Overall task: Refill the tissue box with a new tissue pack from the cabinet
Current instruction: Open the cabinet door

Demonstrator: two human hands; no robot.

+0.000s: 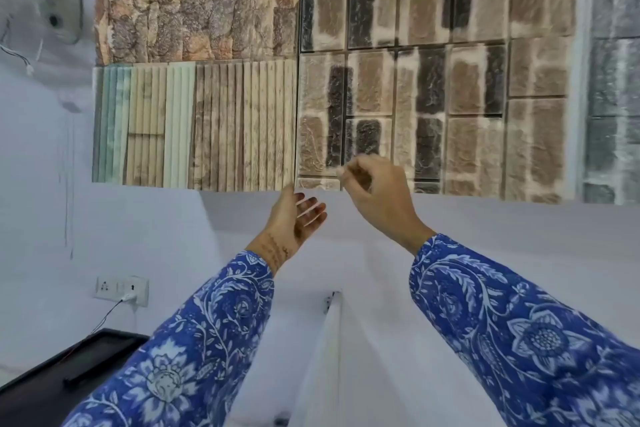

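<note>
Both our arms raised, hands empty

Our left hand (298, 215) is lifted with the palm turned inward and up, fingers (313, 210) loosely spread and slightly curled. Our right hand (379, 196) sits a little higher and just beside it, back toward us, fingers curled in with thumb and forefinger near each other. Blue floral sleeves (502, 322) cover both forearms to the wrists.

Head-worn view, tilted up, close to the panelled wall (346, 63)
</note>
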